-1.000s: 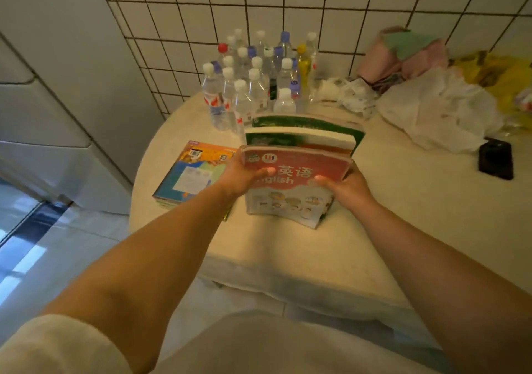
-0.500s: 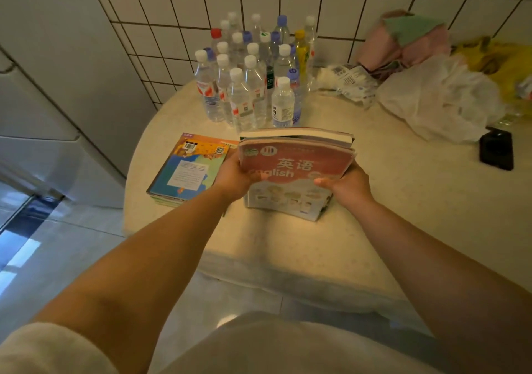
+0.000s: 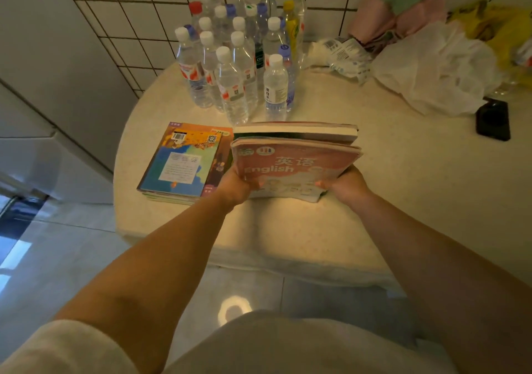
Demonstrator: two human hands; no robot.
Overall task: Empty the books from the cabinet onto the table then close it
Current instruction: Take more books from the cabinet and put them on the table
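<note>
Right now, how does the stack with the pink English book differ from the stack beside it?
The pink English stack is gripped by the left hand and right hand, far edge raised; the orange-covered stack lies flat, untouched. The pink stack shows its front cover, the orange one a barcode. Both are over the table.

You hold a pink-red English book (image 3: pixel 296 162); beside it lies an orange-and-blue book (image 3: pixel 184 163). Your table (image 3: pixel 403 189) is speckled cream, the phone (image 3: pixel 492 122) black, the wall tiles (image 3: pixel 149 14) white with dark grout.
</note>
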